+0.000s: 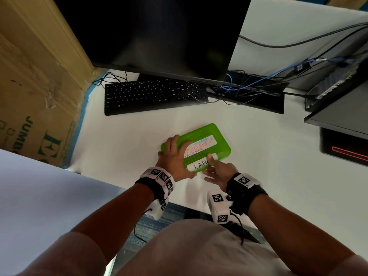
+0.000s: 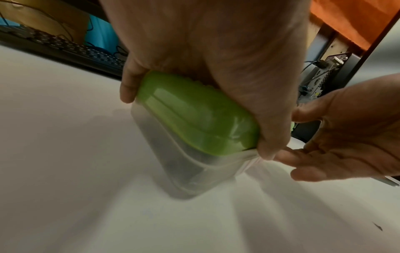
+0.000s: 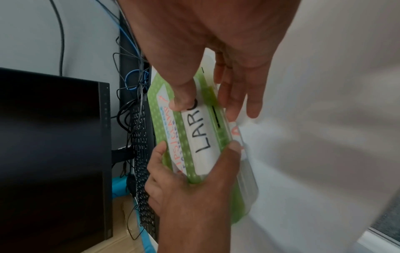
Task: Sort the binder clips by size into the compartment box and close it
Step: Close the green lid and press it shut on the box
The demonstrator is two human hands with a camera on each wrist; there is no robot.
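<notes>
The compartment box (image 1: pixel 207 134) lies on the white desk with its green lid (image 2: pixel 194 116) down over the clear base (image 2: pixel 186 172). A white label reading "LAR.." (image 3: pixel 203 135) is stuck on the lid. My left hand (image 1: pixel 175 154) grips the box's left end, fingers spread over the lid and thumb (image 3: pixel 231 154) hooked on the near edge. My right hand (image 1: pixel 219 172) is at the near side. Its thumb (image 3: pixel 181 101) presses on the lid while its straight fingers (image 3: pixel 236 92) lie along the front edge. No binder clips are visible outside the box.
A black keyboard (image 1: pixel 155 96) and a dark monitor (image 1: pixel 159 32) stand behind the box. A tangle of cables (image 1: pixel 235 90) and computer hardware (image 1: pixel 338 86) are at the back right. A cardboard box (image 1: pixel 29 86) stands at the left. The desk's near edge (image 1: pixel 191 204) is just below my wrists.
</notes>
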